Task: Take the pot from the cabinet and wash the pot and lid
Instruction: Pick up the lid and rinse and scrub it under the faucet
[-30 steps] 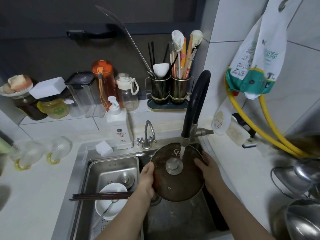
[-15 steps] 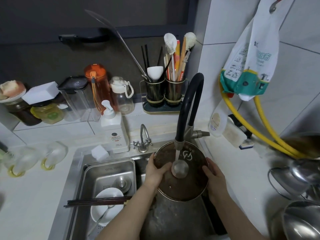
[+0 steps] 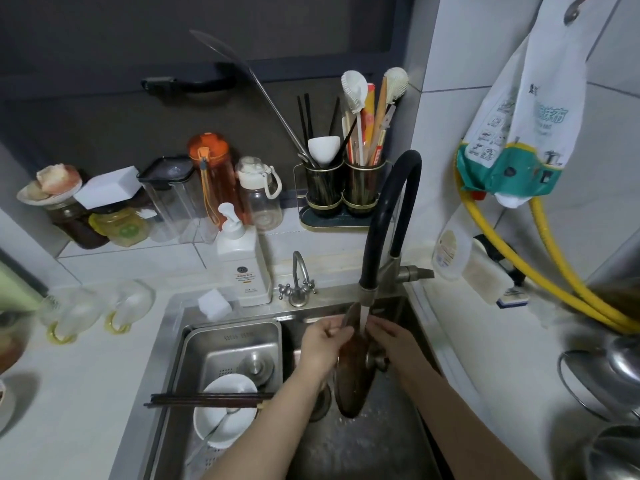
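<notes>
The lid (image 3: 351, 368) is up on edge under the tap (image 3: 388, 220), over the right side of the sink (image 3: 346, 452). Water runs straight onto its top rim, and it shows almost edge-on, a thin brown sliver. Its long line runs from the spout down toward the person, its knob (image 3: 375, 360) sticking out to the right and its underside facing left. The left hand (image 3: 323, 344) grips the rim near the top, fingers curled over the edge. The right hand (image 3: 393, 341) is on the knob side, fingers bent round by the knob, though exactly what they pinch is blurred. So the lid is mid-rinse, by the look of it. As for the pot, I can't pick it out for sure; steel pans (image 3: 609, 375) sit at the far right on the counter (image 3: 502, 341), and one may be it, so its washing looks yet to come. The soap bottle (image 3: 242, 261) and a white sponge (image 3: 214, 304) wait at the sink's back edge. A bowl (image 3: 225, 410) with chopsticks (image 3: 207, 399) sits in the left basket.
</notes>
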A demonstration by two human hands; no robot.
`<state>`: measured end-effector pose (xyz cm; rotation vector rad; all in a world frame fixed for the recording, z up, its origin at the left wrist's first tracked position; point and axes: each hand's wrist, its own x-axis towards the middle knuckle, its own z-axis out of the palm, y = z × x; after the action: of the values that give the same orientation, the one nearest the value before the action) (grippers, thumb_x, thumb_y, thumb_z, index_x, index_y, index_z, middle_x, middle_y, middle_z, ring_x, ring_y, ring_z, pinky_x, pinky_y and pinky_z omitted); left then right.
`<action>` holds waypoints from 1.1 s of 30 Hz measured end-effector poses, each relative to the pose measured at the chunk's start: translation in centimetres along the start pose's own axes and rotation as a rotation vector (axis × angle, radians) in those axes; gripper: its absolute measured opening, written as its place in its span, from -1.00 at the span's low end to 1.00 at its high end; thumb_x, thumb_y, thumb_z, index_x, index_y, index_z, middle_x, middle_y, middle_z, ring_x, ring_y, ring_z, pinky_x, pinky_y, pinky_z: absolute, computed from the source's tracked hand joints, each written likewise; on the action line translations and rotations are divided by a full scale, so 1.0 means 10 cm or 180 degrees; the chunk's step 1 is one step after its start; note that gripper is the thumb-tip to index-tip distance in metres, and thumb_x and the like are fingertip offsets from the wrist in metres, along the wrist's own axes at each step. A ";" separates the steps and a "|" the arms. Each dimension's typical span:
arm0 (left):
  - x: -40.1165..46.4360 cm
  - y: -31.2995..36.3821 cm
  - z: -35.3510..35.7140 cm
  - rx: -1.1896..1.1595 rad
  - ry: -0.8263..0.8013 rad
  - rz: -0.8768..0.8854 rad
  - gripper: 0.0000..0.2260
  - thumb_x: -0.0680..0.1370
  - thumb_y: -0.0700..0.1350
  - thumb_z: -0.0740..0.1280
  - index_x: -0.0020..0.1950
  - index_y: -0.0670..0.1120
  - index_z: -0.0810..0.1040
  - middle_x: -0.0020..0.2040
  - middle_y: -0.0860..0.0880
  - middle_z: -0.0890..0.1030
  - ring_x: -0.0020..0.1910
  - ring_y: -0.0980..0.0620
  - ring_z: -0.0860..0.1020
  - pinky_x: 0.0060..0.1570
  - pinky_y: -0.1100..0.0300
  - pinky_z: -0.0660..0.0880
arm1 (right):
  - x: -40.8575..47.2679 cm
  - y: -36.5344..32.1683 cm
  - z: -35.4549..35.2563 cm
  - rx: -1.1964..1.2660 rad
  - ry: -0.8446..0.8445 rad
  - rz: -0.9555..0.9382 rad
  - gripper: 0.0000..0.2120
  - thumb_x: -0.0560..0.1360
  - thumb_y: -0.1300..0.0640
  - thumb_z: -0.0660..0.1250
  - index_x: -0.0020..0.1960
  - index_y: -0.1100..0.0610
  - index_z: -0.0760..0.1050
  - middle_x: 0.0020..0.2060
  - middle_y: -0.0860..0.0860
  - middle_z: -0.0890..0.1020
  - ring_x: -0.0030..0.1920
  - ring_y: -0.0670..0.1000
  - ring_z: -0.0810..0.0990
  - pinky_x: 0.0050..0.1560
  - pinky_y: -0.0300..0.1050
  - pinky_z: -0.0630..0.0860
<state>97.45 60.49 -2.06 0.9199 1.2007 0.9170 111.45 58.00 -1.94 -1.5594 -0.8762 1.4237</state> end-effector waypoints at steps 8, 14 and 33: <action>0.09 0.01 0.27 0.0219 0.0210 -0.0120 -0.84 0.37 -0.33 0.48 -0.23 -0.15 0.53 -0.34 -0.04 0.55 -0.35 0.04 0.51 -0.22 0.22 0.48 | 0.16 -0.16 -0.31 -0.0604 0.0043 -0.0376 -0.78 0.57 0.25 0.18 0.16 0.09 0.51 0.01 -0.06 0.55 -0.03 -0.18 0.50 -0.05 -0.30 0.40; 0.11 0.05 0.42 0.0201 0.0177 -0.0134 -0.74 0.39 -0.36 0.44 -0.32 -0.07 0.44 -0.42 0.03 0.45 -0.48 0.15 0.38 -0.56 0.42 0.27 | 0.75 -0.24 -0.70 -0.1886 0.0473 -0.0609 -0.43 0.53 0.23 0.27 0.49 0.17 0.16 0.47 0.18 0.23 0.45 0.17 0.23 0.43 0.01 0.20; -0.06 -0.02 0.06 -0.0376 0.0415 -0.0621 -0.67 0.43 -0.23 0.45 0.14 -0.33 0.52 -0.07 -0.26 0.64 -0.25 -0.08 0.61 -0.39 0.20 0.56 | 1.11 -0.13 -0.82 -0.2551 0.0681 -0.0731 -0.52 0.41 0.25 0.38 0.31 0.15 0.40 0.40 0.20 0.24 0.29 0.21 0.37 0.29 -0.04 0.28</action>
<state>98.02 59.80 -1.97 0.6443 1.3078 0.8903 120.91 67.54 -5.22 -2.0446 -1.5453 0.7378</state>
